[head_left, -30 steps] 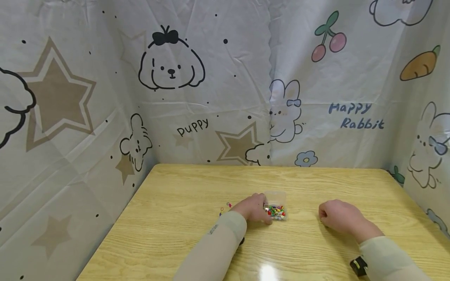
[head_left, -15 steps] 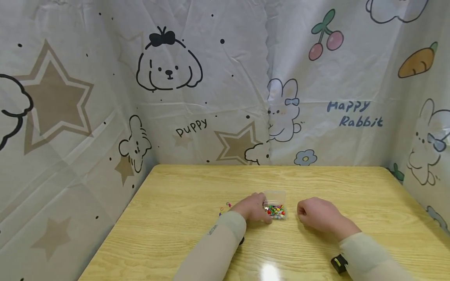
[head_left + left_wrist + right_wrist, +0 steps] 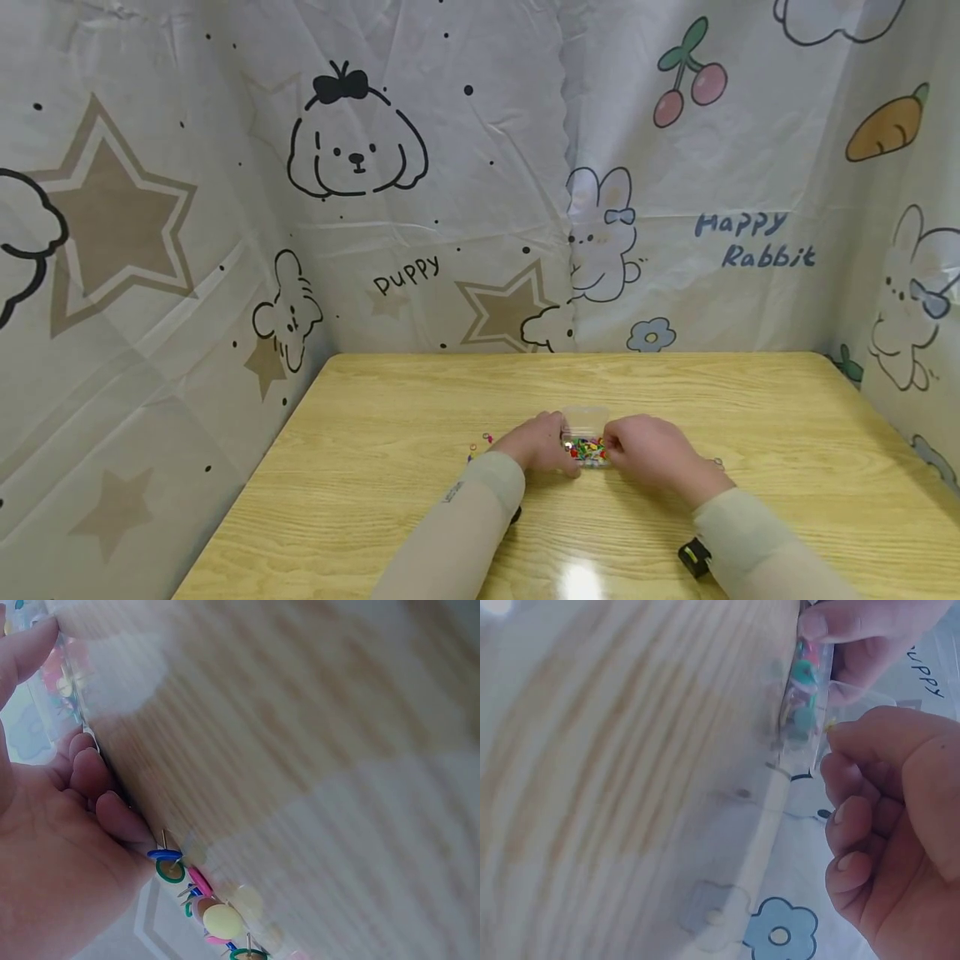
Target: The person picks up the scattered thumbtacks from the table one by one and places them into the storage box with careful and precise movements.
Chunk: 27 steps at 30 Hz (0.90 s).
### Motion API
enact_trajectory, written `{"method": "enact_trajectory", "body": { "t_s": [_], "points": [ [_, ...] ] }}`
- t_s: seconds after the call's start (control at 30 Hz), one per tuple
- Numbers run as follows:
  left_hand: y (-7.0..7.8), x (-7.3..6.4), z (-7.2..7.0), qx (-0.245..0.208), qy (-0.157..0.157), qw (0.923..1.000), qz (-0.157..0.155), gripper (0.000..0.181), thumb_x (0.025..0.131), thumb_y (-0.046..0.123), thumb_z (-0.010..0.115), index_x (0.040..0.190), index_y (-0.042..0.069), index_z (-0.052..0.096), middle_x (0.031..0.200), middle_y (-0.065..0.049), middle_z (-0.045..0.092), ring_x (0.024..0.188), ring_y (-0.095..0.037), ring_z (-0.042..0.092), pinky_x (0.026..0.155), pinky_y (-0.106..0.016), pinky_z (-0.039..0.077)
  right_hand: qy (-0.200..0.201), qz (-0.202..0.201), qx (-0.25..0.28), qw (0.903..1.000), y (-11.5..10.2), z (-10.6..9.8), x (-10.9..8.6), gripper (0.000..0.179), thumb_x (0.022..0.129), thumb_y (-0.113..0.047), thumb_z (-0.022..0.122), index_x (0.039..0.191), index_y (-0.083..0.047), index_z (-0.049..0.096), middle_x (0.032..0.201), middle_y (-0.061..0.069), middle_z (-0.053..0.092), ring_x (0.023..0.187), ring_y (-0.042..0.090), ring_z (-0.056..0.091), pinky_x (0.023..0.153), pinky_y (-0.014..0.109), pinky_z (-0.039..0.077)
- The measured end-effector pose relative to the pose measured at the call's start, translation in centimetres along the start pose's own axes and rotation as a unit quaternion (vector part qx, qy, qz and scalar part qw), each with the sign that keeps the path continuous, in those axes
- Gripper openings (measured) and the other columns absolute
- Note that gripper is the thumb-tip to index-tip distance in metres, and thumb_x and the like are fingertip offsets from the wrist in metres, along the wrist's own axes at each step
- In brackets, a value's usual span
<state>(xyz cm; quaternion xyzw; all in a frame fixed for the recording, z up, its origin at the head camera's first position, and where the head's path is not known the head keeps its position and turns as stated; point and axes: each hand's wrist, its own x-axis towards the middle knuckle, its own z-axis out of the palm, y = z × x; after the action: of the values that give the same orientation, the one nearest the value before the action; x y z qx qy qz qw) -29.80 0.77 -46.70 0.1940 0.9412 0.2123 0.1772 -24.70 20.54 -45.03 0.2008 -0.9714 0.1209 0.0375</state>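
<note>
A small clear plastic box (image 3: 587,420) stands on the table with its lid raised, holding many coloured thumbtacks (image 3: 588,451). My left hand (image 3: 537,443) grips its left side, thumb at the near edge and fingers behind. My right hand (image 3: 647,450) is at the box's right side, fingers curled. In the right wrist view, a tiny yellow thumbtack (image 3: 830,727) shows at the tips of its thumb and forefinger, which pinch it; most of it is hidden. Beside the left hand, loose thumbtacks (image 3: 223,921) lie on the table, some with their pins pointing up.
More loose thumbtacks (image 3: 487,437) lie left of the box, partly behind the left forearm. Another small thumbtack (image 3: 717,461) lies beyond the right wrist. The wooden table (image 3: 390,500) is bordered by printed cloth (image 3: 420,275) at the back and both sides.
My right hand has moved left across the table to the box, uncovering a small thumbtack on the right. The left hand and the box have stayed in place.
</note>
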Motion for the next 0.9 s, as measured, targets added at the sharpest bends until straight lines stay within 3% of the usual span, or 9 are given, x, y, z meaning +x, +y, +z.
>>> {"method": "enact_trajectory", "body": {
  "t_s": [0.3,0.5,0.67,0.9],
  "points": [
    [-0.3,0.2,0.2,0.005,-0.001,0.9999,-0.009,0.053,0.077,0.041,0.087,0.115,0.018,0.057,0.108,0.001,0.054,0.087,-0.017,0.053,0.078,-0.036,0.048,-0.003,0.007,-0.024,0.9997,-0.6,0.5,0.5,0.02,0.088,-0.01,0.068,0.073,-0.022,0.062,0.07,-0.01,0.056,0.062,0.011,0.048,0.058,0.035,0.045],
    [-0.3,0.1,0.3,0.005,-0.003,1.0,-0.006,0.052,0.078,0.039,0.086,0.114,0.017,0.057,0.107,0.0,0.054,0.086,-0.018,0.053,0.076,-0.036,0.048,-0.004,0.003,-0.027,0.9996,-0.5,0.1,0.3,0.012,0.089,-0.013,0.071,0.082,-0.022,0.073,0.08,-0.011,0.066,0.07,0.01,0.057,0.064,0.037,0.051],
    [-0.1,-0.1,0.1,0.005,-0.002,1.0,-0.006,0.054,0.077,0.04,0.087,0.117,0.017,0.057,0.107,0.0,0.054,0.087,-0.018,0.054,0.078,-0.037,0.048,0.005,0.009,-0.017,0.9998,0.5,-1.1,-0.4,0.012,0.092,-0.013,0.068,0.086,-0.022,0.073,0.085,-0.011,0.067,0.075,0.009,0.06,0.068,0.039,0.052],
    [0.2,-0.5,0.1,0.027,0.015,0.9995,-0.004,0.057,0.077,0.045,0.086,0.12,0.018,0.06,0.11,0.002,0.055,0.095,-0.016,0.053,0.083,-0.036,0.049,-0.005,0.037,-0.01,0.9993,3.4,-2.9,-2.5,0.012,0.095,-0.015,0.062,0.087,-0.02,0.069,0.079,-0.01,0.061,0.063,0.009,0.051,0.06,0.036,0.046]
  ]
}}
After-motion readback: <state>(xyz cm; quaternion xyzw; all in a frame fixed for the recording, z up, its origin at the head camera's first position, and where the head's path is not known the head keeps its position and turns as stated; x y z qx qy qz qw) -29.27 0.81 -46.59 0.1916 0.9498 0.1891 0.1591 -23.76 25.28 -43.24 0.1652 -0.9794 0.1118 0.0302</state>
